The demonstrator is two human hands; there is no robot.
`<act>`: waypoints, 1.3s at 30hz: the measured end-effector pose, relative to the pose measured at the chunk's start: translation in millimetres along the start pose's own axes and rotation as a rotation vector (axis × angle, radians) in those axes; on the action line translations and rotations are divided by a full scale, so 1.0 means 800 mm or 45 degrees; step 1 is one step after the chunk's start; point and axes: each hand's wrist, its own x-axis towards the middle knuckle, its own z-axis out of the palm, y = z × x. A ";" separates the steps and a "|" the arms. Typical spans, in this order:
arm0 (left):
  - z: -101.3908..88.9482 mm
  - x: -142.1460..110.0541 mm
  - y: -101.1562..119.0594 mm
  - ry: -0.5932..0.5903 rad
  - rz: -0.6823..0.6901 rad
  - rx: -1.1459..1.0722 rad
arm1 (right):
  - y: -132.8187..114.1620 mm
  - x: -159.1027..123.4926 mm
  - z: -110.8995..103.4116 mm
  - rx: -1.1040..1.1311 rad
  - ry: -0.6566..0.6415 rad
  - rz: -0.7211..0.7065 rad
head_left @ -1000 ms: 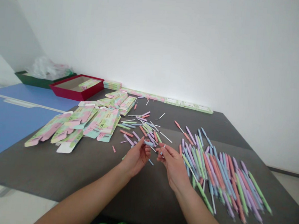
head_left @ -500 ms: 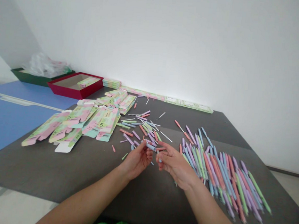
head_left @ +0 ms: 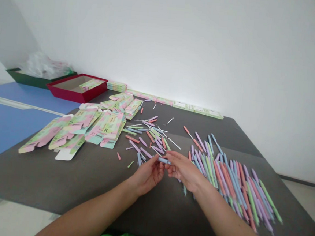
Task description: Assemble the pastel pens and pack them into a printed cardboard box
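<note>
Above the near middle of the table, my two hands meet around a blue pen barrel (head_left: 164, 160). My left hand (head_left: 150, 173) is closed, pinching the barrel's left end between thumb and fingertips. My right hand (head_left: 184, 168) is closed at the barrel's other end; its fingertips partly hide what is there. Just beyond the hands lie loose pen parts (head_left: 142, 141) in purple, green, blue and coral, with thin white refills (head_left: 174, 143) among them. To the right spreads a pile of pens (head_left: 233, 179) in the same pastel colours, partly behind my right forearm.
Flattened and folded printed cartons (head_left: 108, 128) cover the table's left part. Behind them stand a red box (head_left: 73, 95) and a green tray (head_left: 31, 80) with clear plastic in it. Flat printed boxes (head_left: 180, 105) line the far edge by the white wall (head_left: 197, 44).
My hands have come together: the right fingers, apart from the barrel before with a small blue piece, now meet its right end. The barrel has shifted slightly right and down.
</note>
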 end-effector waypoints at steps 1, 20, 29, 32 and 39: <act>0.001 0.000 0.000 0.005 -0.014 -0.035 | 0.000 0.001 0.002 -0.020 0.015 -0.019; 0.012 -0.023 0.072 -0.177 0.289 -0.281 | -0.021 0.039 -0.051 -0.782 0.426 -0.651; 0.007 -0.018 0.073 -0.124 0.388 -0.231 | -0.069 0.119 -0.078 -1.585 0.599 -0.562; 0.005 -0.015 0.072 -0.103 0.400 -0.220 | -0.070 0.139 -0.075 -1.806 0.550 -0.450; 0.002 -0.010 0.069 -0.095 0.412 -0.198 | -0.046 0.161 -0.069 -2.083 0.456 -0.141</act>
